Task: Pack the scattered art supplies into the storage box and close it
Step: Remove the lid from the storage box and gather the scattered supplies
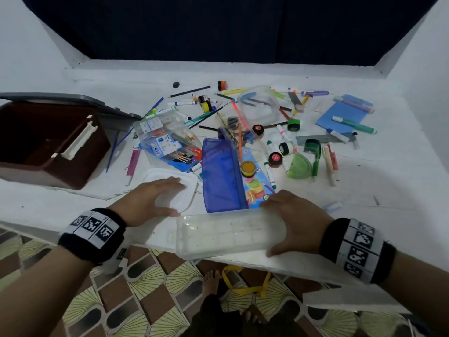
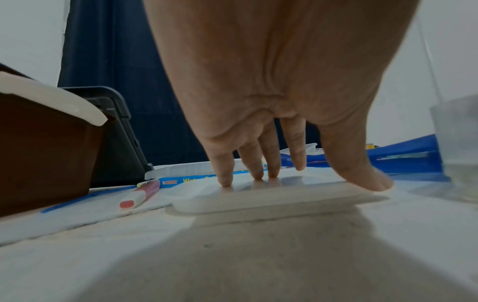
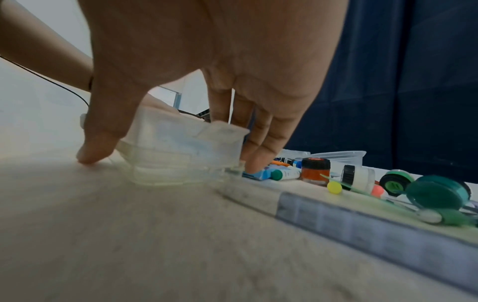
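Right hand (image 1: 295, 218) grip spans frosted ridged case (image 1: 230, 235); left hand (image 1: 155, 199) flat on smooth lid (image 1: 187, 190).

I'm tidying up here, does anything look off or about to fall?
Yes. The clear tray under the right hand juts past the table edge, so it could tip off. The brown box stands open and looks empty.

white table (image 1: 364, 190) | brown storage box (image 1: 48, 152) | scattered markers (image 1: 184, 102)
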Available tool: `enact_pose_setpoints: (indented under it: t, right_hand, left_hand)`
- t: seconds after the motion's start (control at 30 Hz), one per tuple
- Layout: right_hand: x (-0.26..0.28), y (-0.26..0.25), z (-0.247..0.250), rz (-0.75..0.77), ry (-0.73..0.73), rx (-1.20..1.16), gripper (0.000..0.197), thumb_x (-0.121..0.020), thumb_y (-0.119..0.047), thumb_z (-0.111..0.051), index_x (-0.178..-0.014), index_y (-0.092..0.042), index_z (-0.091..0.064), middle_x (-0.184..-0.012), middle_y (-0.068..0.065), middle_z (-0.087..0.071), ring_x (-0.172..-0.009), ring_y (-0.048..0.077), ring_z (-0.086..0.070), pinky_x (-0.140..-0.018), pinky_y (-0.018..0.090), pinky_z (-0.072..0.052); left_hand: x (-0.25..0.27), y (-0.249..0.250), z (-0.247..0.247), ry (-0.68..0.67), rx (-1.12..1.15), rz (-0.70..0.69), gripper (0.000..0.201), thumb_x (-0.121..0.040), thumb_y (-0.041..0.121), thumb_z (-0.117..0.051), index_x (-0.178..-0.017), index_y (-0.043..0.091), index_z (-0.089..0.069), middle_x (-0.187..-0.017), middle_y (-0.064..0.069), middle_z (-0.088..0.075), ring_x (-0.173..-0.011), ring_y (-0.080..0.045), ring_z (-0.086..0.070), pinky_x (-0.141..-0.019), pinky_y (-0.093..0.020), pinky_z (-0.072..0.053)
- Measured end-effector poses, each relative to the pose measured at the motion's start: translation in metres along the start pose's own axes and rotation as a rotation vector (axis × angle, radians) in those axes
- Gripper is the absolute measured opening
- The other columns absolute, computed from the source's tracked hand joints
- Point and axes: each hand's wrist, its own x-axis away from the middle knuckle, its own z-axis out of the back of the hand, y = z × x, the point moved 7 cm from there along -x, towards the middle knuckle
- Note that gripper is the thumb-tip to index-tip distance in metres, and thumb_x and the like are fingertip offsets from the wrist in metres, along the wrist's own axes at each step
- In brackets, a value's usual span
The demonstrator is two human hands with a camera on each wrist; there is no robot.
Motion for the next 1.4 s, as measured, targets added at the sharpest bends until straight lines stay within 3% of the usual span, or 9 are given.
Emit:
enact_pose_setpoints:
  t: [0.4, 0.53, 0.67, 0.77, 0.87, 0.93, 1.0, 1.2, 1.4]
  right_hand:
    - [-0.041, 0.018, 0.014, -0.075, 0.038, -0.047, 0.100, -0.059, -0.067, -0.077, -0.141, -0.023, -0.041, -0.131, -0.008, -0.045, -0.118, 0.014, -0.036, -0.102, 0.031, -0.036]
    - [-0.055, 0.024, 0.020, -0.105, 0.054, -0.052, 0.099, -0.057, -0.066, -0.080, -0.138, -0.022, -0.043, -0.131, -0.006, -0.046, -0.120, 0.016, -0.037, -0.104, 0.034, -0.036]
    - [-0.064, 0.029, 0.023, -0.141, 0.055, -0.083, 0.101, -0.053, -0.068, -0.080, -0.135, -0.023, -0.044, -0.130, -0.007, -0.047, -0.119, 0.015, -0.039, -0.104, 0.034, -0.037]
    - [-0.064, 0.031, 0.023, -0.155, 0.065, -0.097, 0.103, -0.052, -0.068, -0.080, -0.137, -0.025, -0.042, -0.131, -0.008, -0.047, -0.120, 0.014, -0.039, -0.104, 0.034, -0.037]
    - [-0.060, 0.033, 0.020, -0.172, 0.073, -0.103, 0.106, -0.054, -0.069, -0.079, -0.142, -0.026, -0.037, -0.134, -0.008, -0.042, -0.126, 0.014, -0.034, -0.107, 0.033, -0.034]
    - [-0.057, 0.034, 0.021, -0.182, 0.092, -0.056, 0.105, -0.054, -0.073, -0.075, -0.141, -0.028, -0.036, -0.130, -0.008, -0.040, -0.125, 0.015, -0.030, -0.107, 0.032, -0.034]
    - [-0.055, 0.034, 0.025, -0.202, 0.098, -0.002, 0.103, -0.053, -0.077, -0.072, -0.139, -0.031, -0.036, -0.128, -0.007, -0.039, -0.124, 0.016, -0.028, -0.105, 0.032, -0.035]
    - [-0.052, 0.036, 0.023, -0.255, 0.075, -0.130, 0.104, -0.054, -0.069, -0.079, -0.140, -0.034, -0.034, -0.126, -0.008, -0.035, -0.114, 0.015, -0.045, -0.096, 0.032, -0.043]
    - [-0.051, 0.037, 0.029, -0.245, 0.068, -0.147, 0.102, -0.053, -0.064, -0.083, -0.138, -0.031, -0.039, -0.128, -0.008, -0.037, -0.116, 0.014, -0.043, -0.098, 0.032, -0.042]
  left_hand:
    - [-0.045, -0.007, 0.011, -0.119, -0.057, 0.020, 0.071, -0.090, 0.028, -0.072, -0.150, 0.037, -0.034, -0.152, 0.021, -0.021, -0.147, -0.001, -0.015, -0.121, -0.028, -0.014]
    - [-0.057, -0.006, 0.017, -0.111, -0.055, 0.018, 0.068, -0.091, 0.024, -0.071, -0.147, 0.038, -0.035, -0.161, 0.008, -0.023, -0.151, -0.011, -0.017, -0.124, -0.032, -0.011]
    - [-0.063, 0.004, 0.029, -0.024, -0.097, 0.004, 0.065, -0.091, 0.025, -0.071, -0.146, 0.034, -0.037, -0.152, 0.017, -0.031, -0.146, -0.004, -0.022, -0.100, 0.005, 0.014]
    - [-0.063, 0.006, 0.036, 0.013, -0.027, -0.019, 0.072, -0.081, 0.019, -0.082, -0.138, 0.037, -0.042, -0.148, 0.013, -0.044, -0.142, -0.014, -0.039, -0.107, -0.005, -0.013]
    - [-0.052, 0.012, 0.041, 0.055, -0.055, -0.038, 0.080, -0.078, 0.014, -0.084, -0.137, 0.039, -0.037, -0.139, 0.020, -0.041, -0.136, -0.009, -0.042, -0.106, 0.001, -0.009]
    - [-0.042, 0.019, 0.042, 0.105, -0.034, -0.055, 0.086, -0.072, 0.012, -0.086, -0.140, 0.036, -0.040, -0.139, 0.016, -0.046, -0.123, -0.005, -0.049, -0.113, -0.011, -0.025]
    - [-0.034, 0.025, 0.033, 0.041, -0.026, -0.069, 0.097, -0.066, 0.021, -0.090, -0.147, 0.034, -0.038, -0.138, 0.013, -0.048, -0.111, -0.001, -0.052, -0.098, -0.011, -0.038]
    - [-0.027, 0.033, 0.009, -0.038, -0.077, -0.048, 0.108, -0.062, 0.048, -0.089, -0.152, 0.037, -0.029, -0.136, 0.020, -0.047, -0.116, 0.000, -0.047, -0.102, -0.019, -0.039]
    - [-0.030, 0.043, 0.001, -0.005, -0.069, -0.053, 0.094, -0.063, 0.049, -0.088, -0.144, 0.034, -0.041, -0.128, 0.017, -0.052, -0.113, -0.005, -0.043, -0.099, -0.022, -0.037]
